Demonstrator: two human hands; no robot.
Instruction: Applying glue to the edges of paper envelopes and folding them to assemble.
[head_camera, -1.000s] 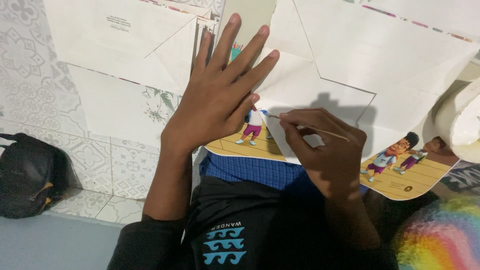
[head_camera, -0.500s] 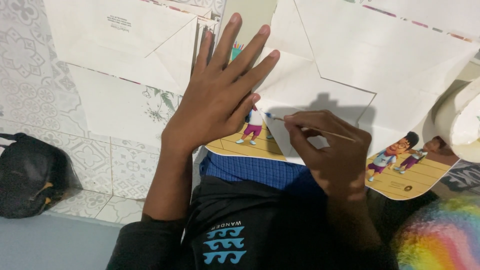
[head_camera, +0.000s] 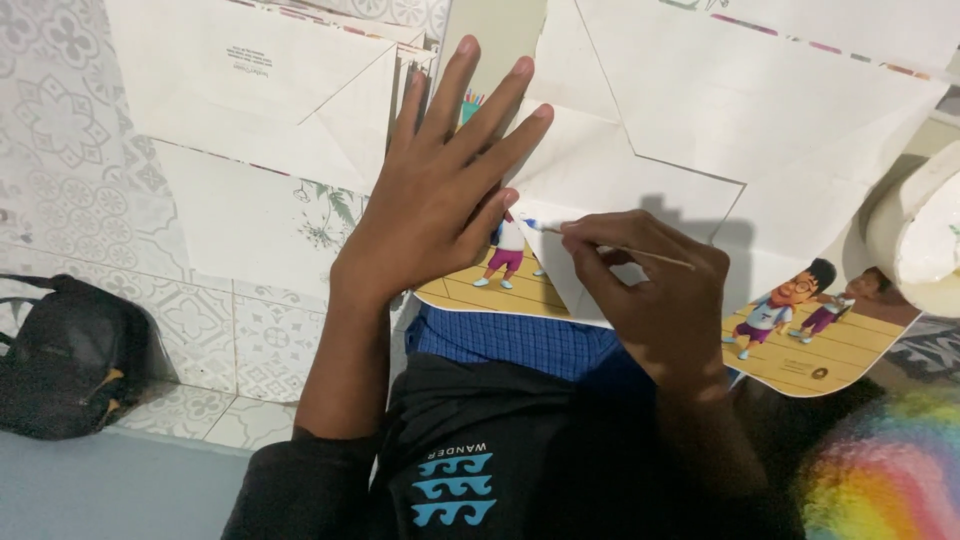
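Pinching thin wooden stick (head_camera: 640, 252), blue-tipped, right hand (head_camera: 660, 300) grip closed on it; tip touches white paper flap (head_camera: 600, 170) beside cartoon picture sheet (head_camera: 800, 345). Left hand (head_camera: 435, 200) flat, fingers spread, pressing paper, holding nothing. White envelopes (head_camera: 260, 100) overlap behind. Black bag (head_camera: 60, 350) far left.

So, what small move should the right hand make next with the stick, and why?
Probably slide the stick tip further under the white flap. The right hand pinches it with the tip at the flap edge, while the left hand presses the paper flat.
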